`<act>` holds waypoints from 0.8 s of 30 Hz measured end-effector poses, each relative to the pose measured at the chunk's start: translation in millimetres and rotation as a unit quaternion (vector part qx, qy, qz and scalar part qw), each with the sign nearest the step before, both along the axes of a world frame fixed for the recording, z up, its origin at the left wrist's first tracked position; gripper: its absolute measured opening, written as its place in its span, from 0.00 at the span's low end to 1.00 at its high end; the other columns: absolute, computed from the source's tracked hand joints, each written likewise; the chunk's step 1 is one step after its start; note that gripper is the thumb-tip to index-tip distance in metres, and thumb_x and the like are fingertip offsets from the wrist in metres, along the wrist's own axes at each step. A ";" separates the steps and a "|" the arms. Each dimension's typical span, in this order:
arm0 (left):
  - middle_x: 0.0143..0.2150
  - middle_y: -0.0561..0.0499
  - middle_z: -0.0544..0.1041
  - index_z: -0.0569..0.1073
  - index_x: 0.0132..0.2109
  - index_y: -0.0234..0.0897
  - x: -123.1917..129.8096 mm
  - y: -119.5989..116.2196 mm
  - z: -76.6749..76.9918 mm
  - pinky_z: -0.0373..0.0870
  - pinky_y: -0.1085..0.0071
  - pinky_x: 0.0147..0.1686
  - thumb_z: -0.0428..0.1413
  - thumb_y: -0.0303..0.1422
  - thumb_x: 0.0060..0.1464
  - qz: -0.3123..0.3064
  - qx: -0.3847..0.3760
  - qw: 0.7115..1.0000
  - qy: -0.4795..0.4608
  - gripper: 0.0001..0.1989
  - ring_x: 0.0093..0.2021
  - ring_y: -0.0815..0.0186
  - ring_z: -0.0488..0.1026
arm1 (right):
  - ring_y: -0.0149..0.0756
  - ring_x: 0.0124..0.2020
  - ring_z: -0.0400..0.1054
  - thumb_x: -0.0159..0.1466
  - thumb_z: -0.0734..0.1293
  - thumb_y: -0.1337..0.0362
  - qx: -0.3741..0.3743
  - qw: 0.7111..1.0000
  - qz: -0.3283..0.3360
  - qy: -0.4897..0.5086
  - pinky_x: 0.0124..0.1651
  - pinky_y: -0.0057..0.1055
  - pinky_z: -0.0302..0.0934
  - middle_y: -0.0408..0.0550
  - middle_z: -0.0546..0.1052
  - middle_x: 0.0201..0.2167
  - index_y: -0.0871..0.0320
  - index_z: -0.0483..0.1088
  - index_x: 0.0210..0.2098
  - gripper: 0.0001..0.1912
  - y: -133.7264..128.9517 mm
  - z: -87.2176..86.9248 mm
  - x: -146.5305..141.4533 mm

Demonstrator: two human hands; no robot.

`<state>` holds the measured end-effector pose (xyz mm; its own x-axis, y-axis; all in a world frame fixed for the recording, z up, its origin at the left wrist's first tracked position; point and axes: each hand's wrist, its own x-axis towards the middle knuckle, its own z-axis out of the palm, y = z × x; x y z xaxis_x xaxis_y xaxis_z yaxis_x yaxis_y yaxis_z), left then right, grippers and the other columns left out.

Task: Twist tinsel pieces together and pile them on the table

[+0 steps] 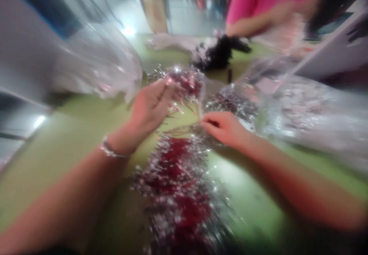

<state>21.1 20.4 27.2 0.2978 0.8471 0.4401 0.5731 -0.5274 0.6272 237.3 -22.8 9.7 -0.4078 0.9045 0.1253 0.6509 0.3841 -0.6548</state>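
Observation:
A bunch of red and silver tinsel (186,80) is in my left hand (153,103), whose fingers are closed around its near left side. Opposite it, my right hand (222,126) has thumb and forefinger pinched together beside thin stems or strands; blur hides exactly what lies in the pinch. Below both hands, a long red and silver tinsel garland (181,193) runs toward me along the green table (94,121). Just beyond my right hand rests another pile of silver and dark tinsel (232,102). A bracelet circles my left wrist.
Clear plastic bags lie to the left (100,63) and right (304,109), the right one holding pale pieces. A black tinsel bundle (215,54) sits farther back. Across the table is a person in a pink top (247,2). A pale panel slants at the upper right.

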 end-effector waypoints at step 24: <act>0.32 0.51 0.79 0.78 0.34 0.37 11.5 5.8 -32.1 0.67 0.69 0.36 0.53 0.38 0.57 -0.088 -0.193 0.974 0.080 0.12 0.32 0.69 0.72 | 0.40 0.38 0.66 0.67 0.56 0.67 0.158 0.931 -0.095 -0.316 0.30 0.33 0.50 0.54 0.73 0.39 0.60 0.70 0.37 0.11 28.1 -22.5 16.3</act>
<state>32.6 26.2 -4.9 0.4918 0.8700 0.0346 0.6022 -0.3686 0.7081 253.6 5.3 -12.8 -0.3273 0.9264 0.1862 0.9433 0.3318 0.0074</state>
